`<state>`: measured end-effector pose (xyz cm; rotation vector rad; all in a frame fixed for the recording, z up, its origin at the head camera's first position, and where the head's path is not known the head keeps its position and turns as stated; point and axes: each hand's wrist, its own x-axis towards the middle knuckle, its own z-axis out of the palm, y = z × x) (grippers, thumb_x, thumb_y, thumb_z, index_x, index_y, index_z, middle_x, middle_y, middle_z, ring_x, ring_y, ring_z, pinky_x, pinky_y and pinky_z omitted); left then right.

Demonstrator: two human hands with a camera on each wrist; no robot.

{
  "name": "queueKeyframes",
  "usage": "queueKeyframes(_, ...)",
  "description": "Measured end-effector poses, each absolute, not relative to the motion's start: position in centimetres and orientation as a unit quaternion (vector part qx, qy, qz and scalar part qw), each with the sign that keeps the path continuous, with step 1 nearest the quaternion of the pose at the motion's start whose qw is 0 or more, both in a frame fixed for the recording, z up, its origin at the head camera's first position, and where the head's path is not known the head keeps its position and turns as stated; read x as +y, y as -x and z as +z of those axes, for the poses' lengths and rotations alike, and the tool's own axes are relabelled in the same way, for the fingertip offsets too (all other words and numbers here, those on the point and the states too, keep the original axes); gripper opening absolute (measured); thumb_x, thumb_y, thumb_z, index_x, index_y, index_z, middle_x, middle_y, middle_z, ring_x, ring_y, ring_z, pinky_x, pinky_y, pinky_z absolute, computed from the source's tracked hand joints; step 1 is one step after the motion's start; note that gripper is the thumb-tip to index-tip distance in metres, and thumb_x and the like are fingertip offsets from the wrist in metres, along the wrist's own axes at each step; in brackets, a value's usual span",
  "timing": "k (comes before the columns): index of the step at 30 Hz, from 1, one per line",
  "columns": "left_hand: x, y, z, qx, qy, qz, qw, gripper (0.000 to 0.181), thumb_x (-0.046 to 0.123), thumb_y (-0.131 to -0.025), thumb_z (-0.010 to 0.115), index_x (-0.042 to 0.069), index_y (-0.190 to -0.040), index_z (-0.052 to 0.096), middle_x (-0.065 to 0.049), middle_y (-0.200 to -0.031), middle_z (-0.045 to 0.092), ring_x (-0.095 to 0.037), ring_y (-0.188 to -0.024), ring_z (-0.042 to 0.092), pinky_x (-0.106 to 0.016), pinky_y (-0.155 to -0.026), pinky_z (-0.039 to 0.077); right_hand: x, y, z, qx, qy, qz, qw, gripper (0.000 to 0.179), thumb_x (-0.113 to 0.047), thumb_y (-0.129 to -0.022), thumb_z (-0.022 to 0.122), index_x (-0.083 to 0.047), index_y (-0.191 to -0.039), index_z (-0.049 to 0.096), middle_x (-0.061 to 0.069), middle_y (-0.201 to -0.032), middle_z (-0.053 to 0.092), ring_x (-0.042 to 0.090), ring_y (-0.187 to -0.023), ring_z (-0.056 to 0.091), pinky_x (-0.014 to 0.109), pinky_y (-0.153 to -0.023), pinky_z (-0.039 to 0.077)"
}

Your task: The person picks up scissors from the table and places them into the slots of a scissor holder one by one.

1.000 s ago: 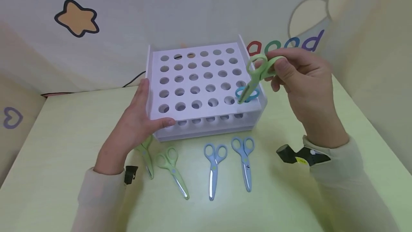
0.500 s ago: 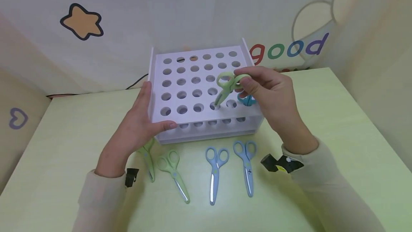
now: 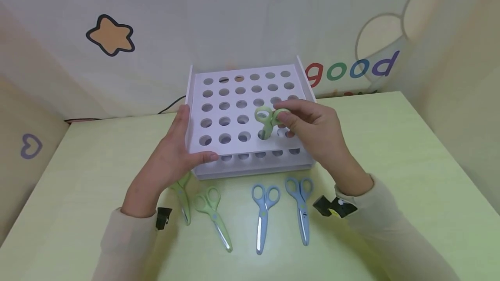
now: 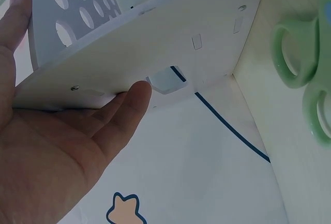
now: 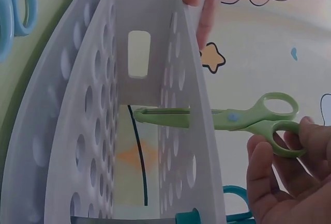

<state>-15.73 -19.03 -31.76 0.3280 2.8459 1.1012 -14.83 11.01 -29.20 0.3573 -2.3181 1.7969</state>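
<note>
A white rack (image 3: 234,147) with rows of round holes stands on the table. My left hand (image 3: 168,159) holds its left side, thumb over the front edge and fingers along the side panel. My right hand (image 3: 320,129) pinches a pair of green scissors (image 3: 268,121) by one finger loop. Their blades point down into a front-row hole; the right wrist view shows the blades (image 5: 165,118) passing through the upper panel, tip short of the lower one. Teal scissors (image 5: 189,217) also sit in the rack, hidden behind my right hand in the head view.
Before the rack lie two more green scissors, one (image 3: 214,215) in full view and one (image 3: 182,198) partly under my left hand. Two blue scissors (image 3: 262,218) (image 3: 302,209) lie to their right. A printed wall sheet (image 3: 242,21) and a dark cable (image 3: 172,104) are behind the rack.
My right hand has moved left and down with the green scissors, from above the right side of the rack until their blades entered a front-row hole. My left hand stays on the rack.
</note>
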Motion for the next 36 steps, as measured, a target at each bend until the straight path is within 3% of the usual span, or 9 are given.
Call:
queueKeyframes(7, -19.1, 15.4, -32.4, 0.927, -0.104, 0.359, 0.044, 0.13, 0.038, -0.079, 0.088, 0.024, -0.162, -0.011, 0.004, -0.168, -0.009, -0.033, -0.146, 0.023, -0.053, -0.114, 0.026, 10.4, 14.4, -29.8, -0.826, -0.089, 0.552, 0.074, 0.02, -0.015, -0.096, 0.072, -0.007, -0.114, 0.077, 0.011, -0.078, 0.066, 0.028, -0.065, 0.058, 0.026, -0.057, 0.046)
queueKeyframes(15, -19.1, 15.3, -32.5, 0.929, -0.103, 0.352, 0.044, 0.129, 0.041, -0.08, 0.087, 0.024, -0.162, -0.011, 0.005, -0.168, -0.011, -0.033, -0.149, 0.019, -0.054, -0.115, 0.025, 9.9, 14.3, -30.1, -0.844, -0.078, 0.527, 0.055, 0.02, -0.011, -0.096, 0.07, -0.007, -0.115, 0.076, 0.011, -0.085, 0.068, 0.025, -0.047, 0.052, 0.028, -0.048, 0.042)
queueKeyframes(29, -19.0, 15.6, -31.6, 0.927, -0.115, 0.354, 0.041, 0.129, 0.042, -0.08, 0.087, 0.022, -0.162, -0.011, 0.004, -0.168, -0.011, -0.032, -0.148, 0.021, -0.053, -0.115, 0.025, 10.1, 14.7, -30.1, -0.874, -0.107, 0.473, 0.028, 0.028, -0.011, -0.099, 0.065, -0.012, -0.127, 0.072, 0.009, -0.082, 0.065, 0.024, -0.049, 0.056, 0.03, -0.048, 0.043)
queueKeyframes(36, -19.1, 15.7, -31.6, 0.926, -0.114, 0.357, 0.039, 0.13, 0.041, -0.079, 0.087, 0.021, -0.162, -0.011, 0.004, -0.167, -0.012, -0.033, -0.148, 0.021, -0.053, -0.114, 0.027, 10.6, 13.9, -29.1, -0.849, -0.114, 0.513, 0.051, 0.028, -0.009, -0.099, 0.064, -0.011, -0.126, 0.071, 0.004, -0.111, 0.072, 0.024, -0.056, 0.06, 0.027, -0.056, 0.051)
